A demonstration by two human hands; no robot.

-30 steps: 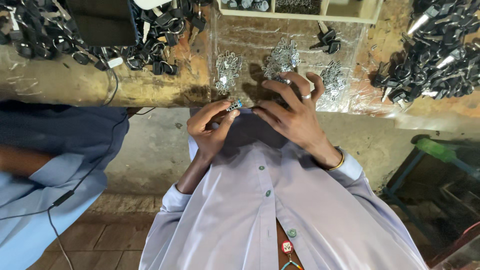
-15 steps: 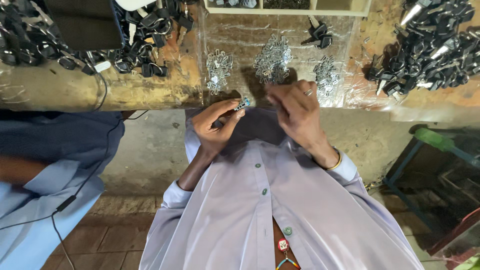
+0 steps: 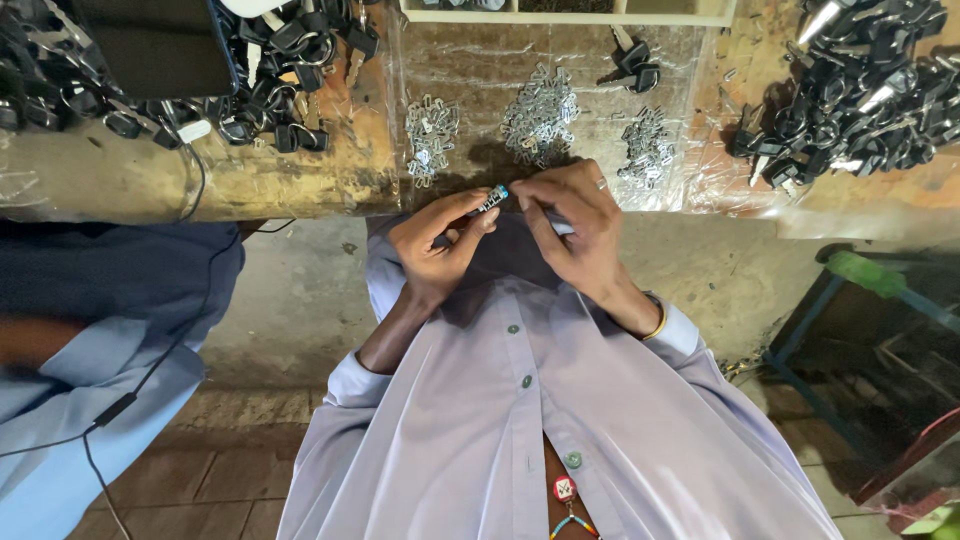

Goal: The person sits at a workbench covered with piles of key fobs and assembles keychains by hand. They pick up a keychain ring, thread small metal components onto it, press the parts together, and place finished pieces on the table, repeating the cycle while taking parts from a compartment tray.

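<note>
Right hand [image 3: 572,222] moved in; both it and left hand [image 3: 435,245] pinch small silvery blue-tipped part [image 3: 492,198].

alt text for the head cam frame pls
Both hands, left and right, pinch a small metal part at the workbench edge. Three piles of silver pieces lie just beyond; heaps of black keys sit on both sides.

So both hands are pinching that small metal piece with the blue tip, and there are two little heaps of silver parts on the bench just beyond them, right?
Not quite: the head view shows three heaps of silver parts on the bench, not two. The rest holds: the left hand and the right hand both pinch the small metal piece with the blue tip just in front of those heaps.
</note>
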